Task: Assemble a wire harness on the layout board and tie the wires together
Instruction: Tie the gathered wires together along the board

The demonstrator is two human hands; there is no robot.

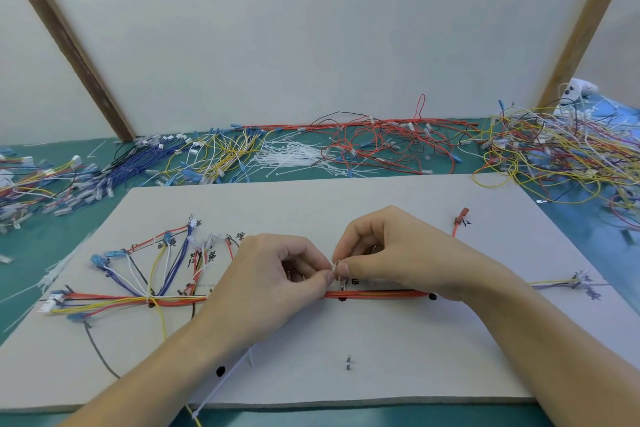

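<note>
- Head view, far left of the layout board [311,204]: the fanned branch wires [152,263] with blue terminals look loosely laid, already cinched where they meet the trunk. If I tug the trunk while tightening, I reckon those ends slide off their marked spots.
- A loose cable tie [221,381] lies across the near edge under my left forearm. A sweep of the arm could flick it off the board.
- My left hand [273,274] is curled, thumb and forefinger pinching a small white cable tie [335,266] just above the wire bundle [374,294]. It's slippery stuff; if the pinch slackens, the tail could back out of the head.
- My right hand [391,250] is curled too, fingertips pinched on the same tie from the other side, touching my left fingertips. I can't tell whether the tail is threaded yet. Pull crooked and the loop may miss a strand, or bite down off its black mark.
- Further right, the red-tipped wire [459,222] and the yellow-and-grey branch [561,282] sit free. My right wrist rests near the trunk there and could drag them.
</note>
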